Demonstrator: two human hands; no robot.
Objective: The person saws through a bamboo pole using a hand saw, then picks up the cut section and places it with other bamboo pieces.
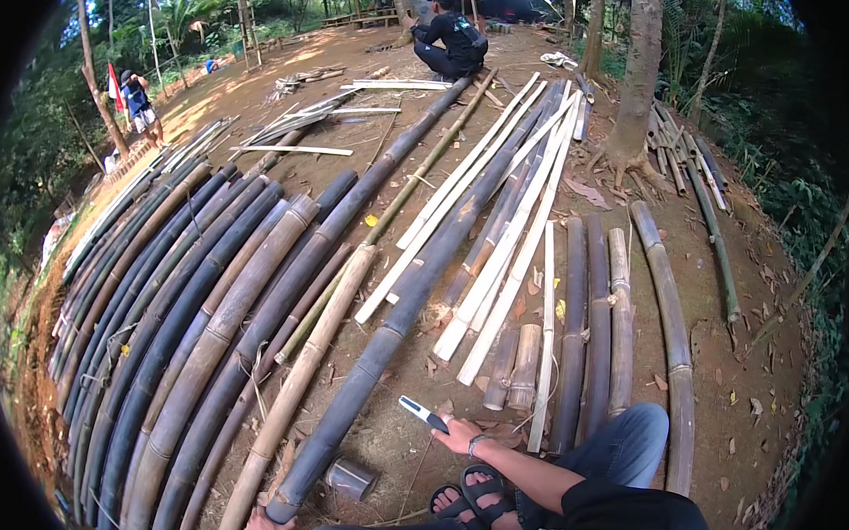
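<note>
We clamp our left hand (263,523) around the near end of the long dark bamboo pole (383,339), judging it heavy, stiff and smooth, while our right hand (460,435) grips a blade (423,414).

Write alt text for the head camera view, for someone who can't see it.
A seated person's right hand holds a knife while the left hand grips the end of a long dark bamboo pole. Many more bamboo poles and pale split strips lie on bare dirt, where another person crouches farther off.
</note>
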